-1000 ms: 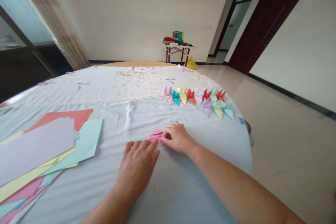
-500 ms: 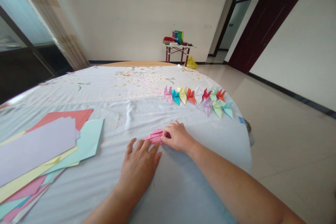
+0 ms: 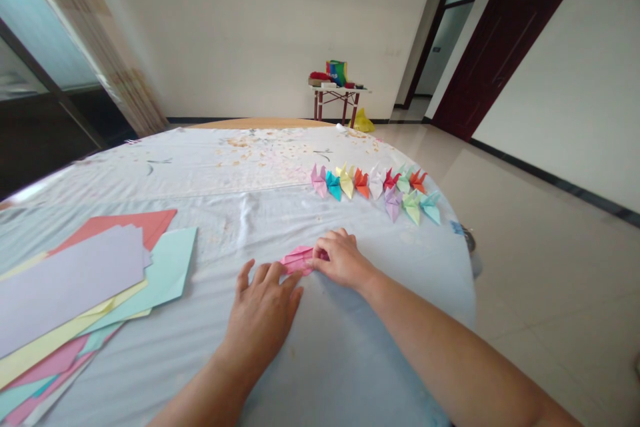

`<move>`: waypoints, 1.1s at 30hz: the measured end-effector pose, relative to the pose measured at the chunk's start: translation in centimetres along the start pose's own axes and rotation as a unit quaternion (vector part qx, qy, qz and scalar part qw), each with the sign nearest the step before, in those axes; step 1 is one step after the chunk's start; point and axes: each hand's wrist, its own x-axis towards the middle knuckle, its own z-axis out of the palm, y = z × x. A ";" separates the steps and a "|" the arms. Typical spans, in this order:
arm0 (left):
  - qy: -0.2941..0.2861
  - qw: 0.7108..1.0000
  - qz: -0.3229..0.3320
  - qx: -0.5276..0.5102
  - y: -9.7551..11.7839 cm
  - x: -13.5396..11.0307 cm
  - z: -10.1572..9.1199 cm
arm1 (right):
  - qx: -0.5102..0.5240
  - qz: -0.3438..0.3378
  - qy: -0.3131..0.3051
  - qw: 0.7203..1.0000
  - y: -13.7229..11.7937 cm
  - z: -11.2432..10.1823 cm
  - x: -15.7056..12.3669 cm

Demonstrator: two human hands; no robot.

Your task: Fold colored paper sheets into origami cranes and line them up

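1. Since the earlier frame, the pinching right hand and the narrow, folded pink paper piece had been shifted very slightly rightward.
2. The pink piece was kept flat on the round, cloth-covered bench, between the two hands; its right end was gripped by the right thumb and fingers.
3. The left hand was held loosely spread, nothing grasped, with fingertips laid at the piece's near left edge.
4. Eleven small, multicoloured folded-paper birds had been finished, apparently, and were set in two rows at the far right.
5. The pink piece was judged only partly folded, since no bird shape was shown.
6. The flat coloured paper sheets, piled at the left, were left unfolded.
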 end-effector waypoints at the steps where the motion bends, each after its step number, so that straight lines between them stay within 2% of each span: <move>1: 0.001 1.000 -0.001 -0.005 -0.1 0.0 0.0 | 0.000 0.006 -0.005 1.000 0.1 -0.1 0.0; 6: 0.002 1.000 -0.004 -0.009 -0.1 0.1 -0.1 | -0.008 0.033 -0.028 0.999 0.8 -0.9 0.2; 11: 0.001 1.000 -0.003 -0.018 -0.2 0.2 -0.2 | -0.018 0.031 -0.044 0.998 1.1 -2.0 0.2; 14: 0.004 1.000 0.003 -0.029 -0.2 0.3 -0.1 | 0.004 0.013 -0.018 1.000 1.2 -2.4 0.3; 18: 0.005 1.000 0.008 -0.030 -0.3 0.5 0.0 | 0.011 0.000 0.031 0.999 1.2 -1.7 0.7; 23: 0.006 0.999 -0.001 -0.042 -0.6 0.9 -0.1 | -0.017 -0.012 -0.003 1.000 1.0 -0.5 1.0; 29: 0.099 0.987 -0.082 -0.096 -2.1 1.6 1.2 | 0.111 -0.024 -0.017 0.993 0.6 -1.1 0.7; 33: 0.087 0.985 -0.072 -0.132 -2.7 1.9 1.1 | 0.150 -0.090 0.002 0.985 0.2 -1.7 0.5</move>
